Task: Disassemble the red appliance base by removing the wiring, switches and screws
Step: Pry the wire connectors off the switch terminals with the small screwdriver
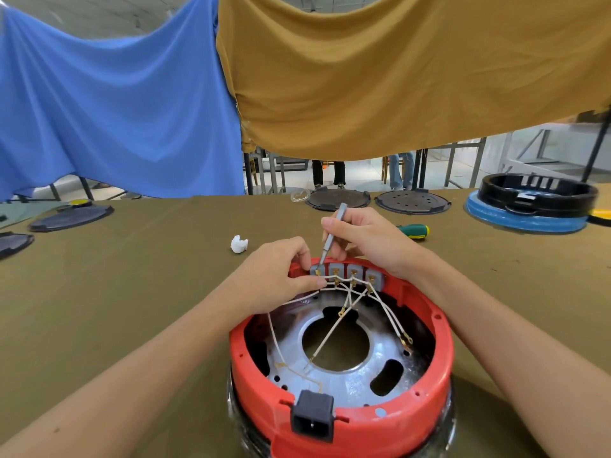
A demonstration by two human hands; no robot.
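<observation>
The red appliance base (pixel 426 328) sits open-side up at the near table edge, showing a silver metal plate (pixel 350 375) inside. A row of grey switches (pixel 355 272) lines its far rim, with white wires (pixel 334 333) running from their brass terminals across the plate. A black power socket (pixel 312 419) sits in the near rim. My right hand (pixel 367 238) holds a thin grey screwdriver (pixel 330 238), its tip at the leftmost switch's terminal. My left hand (pixel 281 272) pinches the white wire beside that switch.
The table (pixel 132 292) has an olive cloth. On it lie a crumpled white scrap (pixel 238 244), a green-handled screwdriver (pixel 415 231), dark round lids (pixel 337 200) at the back and left, and a black ring on a blue base (pixel 529 206) at far right. Blue and mustard cloths hang behind.
</observation>
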